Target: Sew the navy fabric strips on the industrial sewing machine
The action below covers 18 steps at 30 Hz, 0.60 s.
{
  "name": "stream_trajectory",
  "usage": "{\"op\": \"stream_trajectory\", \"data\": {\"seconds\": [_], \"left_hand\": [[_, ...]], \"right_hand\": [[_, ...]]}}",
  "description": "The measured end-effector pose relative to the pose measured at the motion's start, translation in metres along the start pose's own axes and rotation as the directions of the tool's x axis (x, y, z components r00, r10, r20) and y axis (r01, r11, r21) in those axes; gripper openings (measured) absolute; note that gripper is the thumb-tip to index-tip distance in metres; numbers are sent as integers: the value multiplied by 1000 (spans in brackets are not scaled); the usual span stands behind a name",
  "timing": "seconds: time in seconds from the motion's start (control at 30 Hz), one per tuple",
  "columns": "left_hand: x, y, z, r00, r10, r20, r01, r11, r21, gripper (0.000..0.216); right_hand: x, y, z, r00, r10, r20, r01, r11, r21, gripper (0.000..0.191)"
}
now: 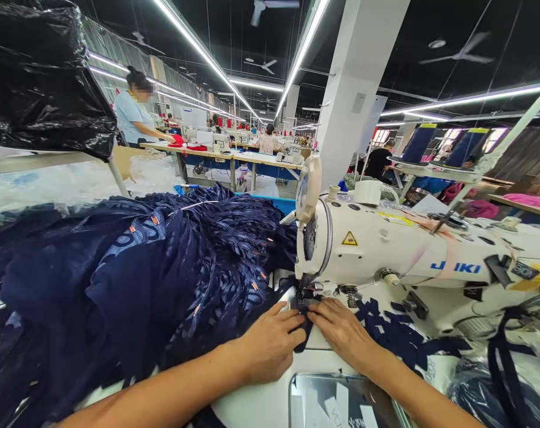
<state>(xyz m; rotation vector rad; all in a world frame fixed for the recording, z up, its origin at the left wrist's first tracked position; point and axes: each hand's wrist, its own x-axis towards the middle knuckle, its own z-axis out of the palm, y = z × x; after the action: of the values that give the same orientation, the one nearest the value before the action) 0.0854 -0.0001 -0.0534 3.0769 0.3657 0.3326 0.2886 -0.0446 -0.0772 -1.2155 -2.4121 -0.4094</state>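
Observation:
A white sewing machine (pixel 385 238) stands before me with its needle area low on the left. A small piece of navy fabric (pixel 302 342) lies under the presser foot (pixel 302 291). My left hand (pixel 272 342) grips this fabric from the left, its thumb and fingers closed near the foot. From the other side my right hand (pixel 341 327) holds the fabric's edge under its closed fingertips, just right of the foot. A large heap of navy garment pieces (pixel 131 285) with patterned lace and small orange labels lies to the left, some of it reaching the machine.
Navy fabric scraps (pixel 390 333) lie under the machine arm. A metal tray (pixel 341 404) with white labels sits near me. Thread cones (pixel 419 142) stand at the right. A black plastic-covered object (pixel 42 77) rises at the left; a co-worker (pixel 138 113) stands beyond.

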Motion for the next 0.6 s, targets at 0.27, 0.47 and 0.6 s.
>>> {"op": "stream_trajectory", "data": {"seconds": [0.27, 0.47, 0.6], "left_hand": [[8, 7, 2, 996, -83, -15, 84, 991, 101, 28], [12, 8, 5, 992, -126, -10, 126, 986, 110, 28], [17, 9, 6, 989, -146, 0, 144, 981, 127, 28]], "right_hand": [[-3, 20, 8, 995, -35, 90, 42, 996, -76, 37], [-2, 24, 9, 992, -54, 114, 68, 989, -129, 40], [1, 23, 3, 990, -53, 133, 74, 985, -157, 41]]}}
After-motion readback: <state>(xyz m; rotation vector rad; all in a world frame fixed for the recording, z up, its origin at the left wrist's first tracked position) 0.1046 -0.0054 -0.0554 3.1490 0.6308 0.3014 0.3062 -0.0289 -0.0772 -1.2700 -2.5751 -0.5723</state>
